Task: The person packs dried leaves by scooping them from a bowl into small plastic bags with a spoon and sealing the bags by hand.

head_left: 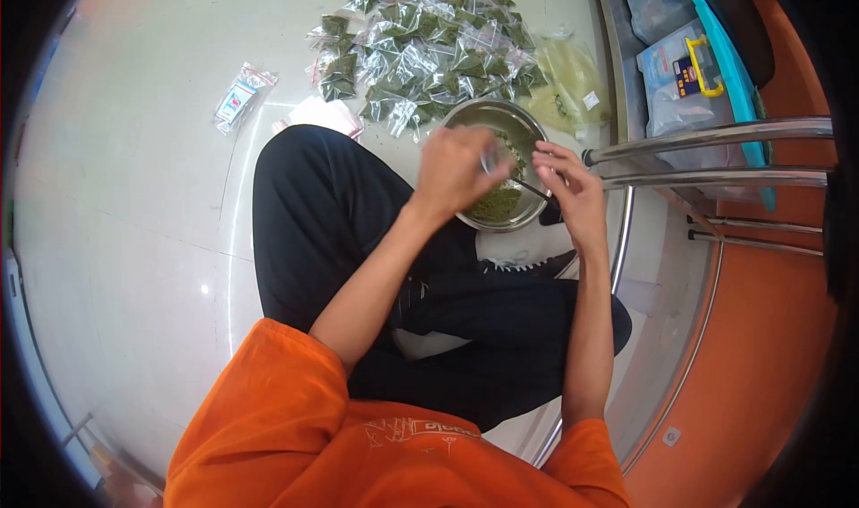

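A steel bowl [543, 141] holds loose dried green herb [495, 206] between my knees and the heap of bags. Over its left side, my left hand [452, 170], smeared by motion, is closed around what looks like a small clear plastic bag [489, 159]. My right hand [574, 190] is at the bowl's right rim. Its thumb and fingers are at the dark handle of a spoon [532, 189], which slants into the bowl. The spoon's tip is hard to make out near the bag.
Many filled zip bags of green herb [429, 52] are heaped beyond the bowl. A yellowish plastic bag [573, 79] lies to their right, and a packet of bags [238, 98] at left. Metal rails [716, 141] and storage boxes [684, 70] border the right.
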Demonstrator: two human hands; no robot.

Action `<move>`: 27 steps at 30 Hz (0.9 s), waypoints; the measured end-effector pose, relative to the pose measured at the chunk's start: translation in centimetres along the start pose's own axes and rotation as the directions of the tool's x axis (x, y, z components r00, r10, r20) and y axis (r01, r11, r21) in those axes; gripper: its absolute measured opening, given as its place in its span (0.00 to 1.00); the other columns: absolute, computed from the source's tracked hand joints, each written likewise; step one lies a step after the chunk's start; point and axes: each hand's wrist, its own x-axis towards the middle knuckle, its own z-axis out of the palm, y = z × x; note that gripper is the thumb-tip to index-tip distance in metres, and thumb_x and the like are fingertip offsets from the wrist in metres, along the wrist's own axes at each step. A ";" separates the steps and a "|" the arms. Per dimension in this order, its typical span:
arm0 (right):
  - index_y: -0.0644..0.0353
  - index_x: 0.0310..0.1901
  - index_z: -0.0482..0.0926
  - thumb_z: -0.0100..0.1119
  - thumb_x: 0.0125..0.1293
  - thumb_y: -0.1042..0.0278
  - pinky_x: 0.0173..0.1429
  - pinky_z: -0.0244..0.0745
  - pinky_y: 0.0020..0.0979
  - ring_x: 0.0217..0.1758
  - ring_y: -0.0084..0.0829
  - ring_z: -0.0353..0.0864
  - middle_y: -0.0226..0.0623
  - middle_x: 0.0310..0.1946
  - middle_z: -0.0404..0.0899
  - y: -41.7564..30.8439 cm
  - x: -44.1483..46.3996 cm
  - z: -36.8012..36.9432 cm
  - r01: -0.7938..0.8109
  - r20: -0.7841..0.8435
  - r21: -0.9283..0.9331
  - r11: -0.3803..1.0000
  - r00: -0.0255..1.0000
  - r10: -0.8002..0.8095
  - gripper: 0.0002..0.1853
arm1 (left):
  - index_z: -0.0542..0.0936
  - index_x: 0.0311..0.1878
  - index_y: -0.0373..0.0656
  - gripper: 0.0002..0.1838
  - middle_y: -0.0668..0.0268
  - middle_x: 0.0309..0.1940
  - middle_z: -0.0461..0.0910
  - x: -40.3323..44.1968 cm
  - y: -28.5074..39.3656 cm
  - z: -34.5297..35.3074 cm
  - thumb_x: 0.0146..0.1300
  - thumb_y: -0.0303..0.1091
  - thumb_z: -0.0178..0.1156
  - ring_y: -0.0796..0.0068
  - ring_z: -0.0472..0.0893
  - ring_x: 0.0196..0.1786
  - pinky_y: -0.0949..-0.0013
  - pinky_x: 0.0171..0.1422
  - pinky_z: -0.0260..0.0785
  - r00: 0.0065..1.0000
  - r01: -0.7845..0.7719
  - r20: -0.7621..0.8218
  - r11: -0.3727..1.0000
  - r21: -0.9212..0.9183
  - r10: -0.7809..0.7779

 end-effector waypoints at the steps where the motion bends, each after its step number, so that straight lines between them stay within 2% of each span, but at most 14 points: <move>1: 0.70 0.48 0.85 0.69 0.64 0.74 0.62 0.77 0.37 0.65 0.40 0.77 0.48 0.62 0.76 0.7 0.4 -0.3 -0.044 -0.090 -0.103 0.994 0.995 0.035 0.13 | 0.80 0.30 0.42 0.15 0.59 0.25 0.81 0.3 -1.0 -0.2 0.55 0.41 0.74 0.56 0.82 0.33 0.56 0.43 0.71 1.000 -0.001 0.007 1.000 -0.005 0.001; 2: 0.70 0.51 0.83 0.67 0.65 0.74 0.58 0.79 0.38 0.56 0.44 0.82 0.49 0.56 0.79 2.8 0.8 -0.3 0.034 -0.064 -0.391 0.920 0.996 -0.064 0.15 | 0.82 0.31 0.41 0.16 0.58 0.27 0.83 0.7 -1.9 -0.4 0.55 0.43 0.75 0.57 0.84 0.33 0.57 0.43 0.73 0.985 0.161 -0.062 0.986 0.039 -0.159; 3: 0.70 0.51 0.83 0.67 0.65 0.74 0.58 0.79 0.38 0.56 0.44 0.82 0.49 0.56 0.79 5.0 0.7 -0.1 0.031 -0.073 -0.392 0.919 0.995 -0.065 0.15 | 0.84 0.32 0.39 0.18 0.57 0.29 0.86 0.9 -2.5 -0.3 0.56 0.45 0.75 0.58 0.86 0.34 0.58 0.44 0.75 0.941 0.319 -0.138 0.945 0.072 -0.308; 4: 0.69 0.50 0.84 0.65 0.65 0.75 0.57 0.79 0.41 0.52 0.48 0.83 0.50 0.53 0.80 7.1 0.7 0.4 0.101 -0.010 -0.637 0.764 0.990 -0.139 0.13 | 0.84 0.32 0.39 0.18 0.57 0.29 0.86 0.9 -2.9 -0.2 0.56 0.45 0.75 0.58 0.86 0.34 0.58 0.44 0.75 0.943 0.314 -0.134 0.947 0.071 -0.303; 5: 0.67 0.49 0.85 0.64 0.65 0.76 0.56 0.79 0.43 0.49 0.52 0.84 0.52 0.51 0.81 8.3 0.7 0.7 0.167 0.075 -0.824 0.541 0.979 -0.189 0.12 | 0.85 0.34 0.37 0.21 0.55 0.30 0.86 0.8 -3.2 -0.2 0.55 0.48 0.76 0.59 0.87 0.35 0.59 0.44 0.76 0.881 0.473 -0.033 0.881 0.026 -0.472; 6: 0.67 0.49 0.85 0.64 0.65 0.76 0.56 0.79 0.43 0.49 0.52 0.84 0.52 0.51 0.81 8.5 1.0 0.7 0.169 0.076 -0.825 0.540 0.979 -0.190 0.12 | 0.86 0.35 0.34 0.25 0.53 0.32 0.87 0.7 -3.4 -0.2 0.53 0.51 0.77 0.60 0.87 0.36 0.60 0.45 0.77 0.781 0.622 0.071 0.783 -0.002 -0.620; 8: 0.63 0.49 0.85 0.62 0.62 0.78 0.55 0.77 0.49 0.46 0.56 0.82 0.51 0.44 0.82 8.8 1.6 0.2 0.111 0.212 -0.783 0.612 0.973 0.095 0.13 | 0.87 0.35 0.35 0.24 0.51 0.31 0.87 0.5 -3.6 0.1 0.52 0.51 0.77 0.56 0.88 0.36 0.58 0.45 0.78 0.750 0.659 0.108 0.751 -0.047 -0.652; 11: 0.61 0.50 0.85 0.62 0.59 0.80 0.52 0.77 0.49 0.46 0.55 0.83 0.50 0.40 0.82 7.7 1.3 -0.2 0.124 0.092 -0.805 0.581 0.992 -0.084 0.16 | 0.87 0.35 0.35 0.25 0.49 0.30 0.87 0.7 -3.6 -0.1 0.50 0.52 0.77 0.52 0.88 0.36 0.56 0.45 0.78 0.679 0.734 0.167 0.668 -0.124 -0.715; 15: 0.60 0.54 0.83 0.60 0.58 0.80 0.50 0.78 0.49 0.45 0.54 0.84 0.48 0.40 0.82 5.9 2.1 1.0 -0.053 -0.051 -0.913 0.405 0.999 0.016 0.20 | 0.88 0.35 0.35 0.27 0.50 0.30 0.87 0.6 -4.3 0.7 0.48 0.54 0.78 0.55 0.88 0.37 0.57 0.45 0.78 0.601 0.799 0.190 0.579 -0.161 -0.776; 17: 0.58 0.58 0.82 0.57 0.59 0.79 0.49 0.79 0.49 0.46 0.52 0.84 0.47 0.41 0.80 7.0 3.1 1.6 0.094 0.089 -0.952 0.292 0.996 -0.032 0.23 | 0.87 0.40 0.33 0.28 0.51 0.32 0.87 0.3 -4.7 1.4 0.50 0.52 0.78 0.61 0.87 0.37 0.60 0.45 0.77 0.573 0.819 0.266 0.547 -0.170 -0.775; 18: 0.58 0.58 0.82 0.57 0.59 0.79 0.49 0.79 0.49 0.46 0.52 0.84 0.47 0.41 0.80 6.8 3.0 1.9 0.098 0.090 -0.951 0.294 0.995 -0.041 0.23 | 0.87 0.44 0.31 0.29 0.52 0.35 0.88 0.6 -5.0 1.3 0.52 0.50 0.78 0.67 0.86 0.38 0.62 0.45 0.76 0.543 0.838 0.336 0.517 -0.172 -0.769; 20: 0.57 0.62 0.79 0.53 0.61 0.80 0.48 0.80 0.48 0.46 0.51 0.84 0.47 0.43 0.79 6.6 1.8 2.8 0.344 0.365 -0.853 0.392 0.931 -0.022 0.25 | 0.87 0.44 0.31 0.28 0.53 0.34 0.88 0.4 -5.0 1.5 0.52 0.49 0.78 0.68 0.86 0.37 0.62 0.45 0.76 0.545 0.838 0.297 0.517 -0.172 -0.784; 25: 0.57 0.60 0.82 0.52 0.62 0.80 0.48 0.80 0.47 0.45 0.49 0.84 0.45 0.42 0.78 2.1 -0.8 1.6 0.330 0.380 -0.902 0.278 0.913 0.148 0.24 | 0.87 0.40 0.30 0.26 0.55 0.31 0.87 0.1 -5.9 2.4 0.52 0.48 0.78 0.69 0.85 0.34 0.63 0.42 0.75 0.522 0.852 0.266 0.480 -0.209 -0.811; 27: 0.57 0.58 0.83 0.54 0.61 0.79 0.46 0.80 0.46 0.43 0.47 0.85 0.44 0.42 0.78 0.7 -1.4 1.0 0.300 0.317 -0.920 0.252 0.948 0.027 0.23 | 0.87 0.40 0.30 0.26 0.54 0.31 0.87 0.1 -5.9 2.6 0.52 0.48 0.78 0.69 0.85 0.34 0.63 0.41 0.75 0.530 0.847 0.267 0.485 -0.218 -0.805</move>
